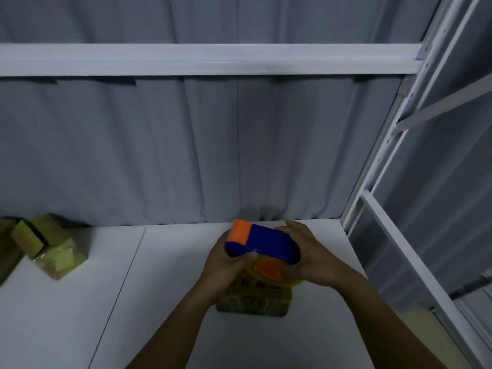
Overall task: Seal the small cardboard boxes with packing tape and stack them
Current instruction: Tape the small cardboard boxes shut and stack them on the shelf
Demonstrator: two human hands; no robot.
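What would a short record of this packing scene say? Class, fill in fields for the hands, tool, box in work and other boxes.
left hand: grips the tape dispenser near its orange end
right hand: grips its rear
tool: blue and orange, held over the small cardboard box
box in work: on the white table, under the dispenser
other boxes: loose pile, far left

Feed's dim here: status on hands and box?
Both on the tape dispenser, left hand and right hand gripping. It's over the cardboard box. Clear of the other boxes, far left.
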